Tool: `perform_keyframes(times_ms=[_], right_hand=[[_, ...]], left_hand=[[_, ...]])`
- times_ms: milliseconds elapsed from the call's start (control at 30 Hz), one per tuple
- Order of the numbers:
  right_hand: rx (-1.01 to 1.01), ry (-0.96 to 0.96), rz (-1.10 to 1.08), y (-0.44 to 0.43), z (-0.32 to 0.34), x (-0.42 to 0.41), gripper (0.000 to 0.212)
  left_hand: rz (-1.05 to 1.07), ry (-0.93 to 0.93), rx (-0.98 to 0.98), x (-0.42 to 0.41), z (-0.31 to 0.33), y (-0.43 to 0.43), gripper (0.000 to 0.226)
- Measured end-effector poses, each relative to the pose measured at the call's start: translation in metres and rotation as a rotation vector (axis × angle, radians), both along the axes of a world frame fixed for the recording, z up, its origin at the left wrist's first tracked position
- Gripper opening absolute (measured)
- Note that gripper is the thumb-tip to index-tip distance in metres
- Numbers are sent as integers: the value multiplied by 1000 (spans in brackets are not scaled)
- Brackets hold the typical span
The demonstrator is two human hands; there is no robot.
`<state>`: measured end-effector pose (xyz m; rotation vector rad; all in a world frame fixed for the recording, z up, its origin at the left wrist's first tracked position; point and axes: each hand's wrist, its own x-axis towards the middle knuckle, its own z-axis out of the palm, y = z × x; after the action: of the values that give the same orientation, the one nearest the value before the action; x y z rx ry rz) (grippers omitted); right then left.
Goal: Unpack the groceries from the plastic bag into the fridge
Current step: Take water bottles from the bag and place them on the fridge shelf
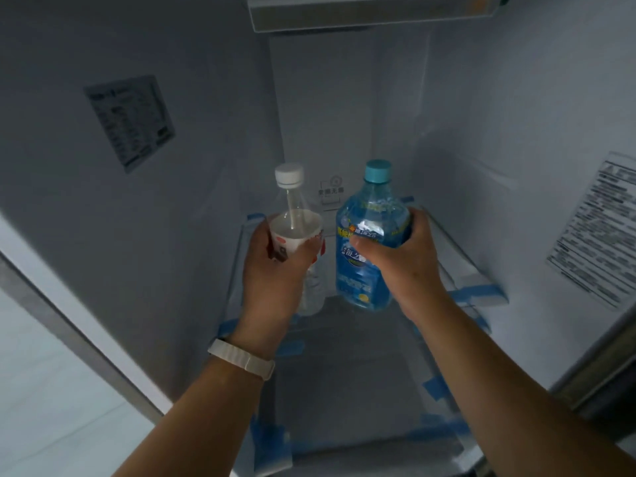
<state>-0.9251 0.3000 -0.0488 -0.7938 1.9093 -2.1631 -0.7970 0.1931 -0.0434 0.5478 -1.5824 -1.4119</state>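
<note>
Landmark: the clear glass fridge shelf (344,366) with blue tape strips at its corners; every place below is given relative to it.
Your left wrist: nearest to you, over the shelf's front left corner, wearing a pale woven wristband (241,359).
Your left hand (272,270): over the left middle of the shelf, closed around the clear plastic bottle with a white screw cap (297,235), fingers wrapped over its white and red label band.
Your right hand (399,259): over the right middle of the shelf, closed around the blue-tinted plastic bottle with a teal screw cap (364,242), thumb across the printed label, fingers around the far side.
Bottle positions: both stand upright towards the back of the shelf, just beside each other, clear one left, blue one right. Whether their bases already rest on the glass, you cannot tell.
Handling, blue bottle: looks nearly full, so probably heavy; thin walls will likely give under a squeeze. Hold at the mid-body, as you do now.
Handling, clear bottle: its level is hard to read; smooth plastic may slip, so grip on the label band.
Shelf caution: glass, so set the bases down gently.
Beyond the shelf: pale fridge back wall (344,132) with a small printed mark behind the bottles.
</note>
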Motion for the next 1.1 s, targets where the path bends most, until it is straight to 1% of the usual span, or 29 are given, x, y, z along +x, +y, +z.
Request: perform_keyframes(times_ms=[133, 233, 367, 567, 633, 733, 833, 900, 1000, 1100], right_hand=[[10, 24, 20, -5, -2, -2, 58], [15, 44, 17, -8, -3, -3, 59], [43, 118, 40, -6, -7, -5, 64], [256, 116, 266, 21, -44, -5, 78], [333, 149, 290, 27, -48, -10, 83], [420, 201, 241, 23, -48, -17, 83], [411, 248, 168, 8, -49, -15, 82], [396, 249, 128, -11, -54, -19, 82], [439, 296, 62, -48, -68, -39, 94], [493, 322, 11, -81, -85, -62, 91]], left_hand=[[24, -28, -14, -1, -7, -1, 39], [23, -68, -54, -2, -13, -5, 45], [43, -117, -86, -1, -28, -2, 55], [63, -242, -83, 7, -55, 8, 59], [74, -283, -94, 6, -58, 6, 57], [98, -340, -101, 0, -62, -4, 54], [132, -378, -107, -12, -60, -19, 54], [148, -392, -90, -22, -59, -29, 54], [170, -383, -87, -38, -55, -39, 51], [176, -372, -91, -52, -55, -49, 48]])
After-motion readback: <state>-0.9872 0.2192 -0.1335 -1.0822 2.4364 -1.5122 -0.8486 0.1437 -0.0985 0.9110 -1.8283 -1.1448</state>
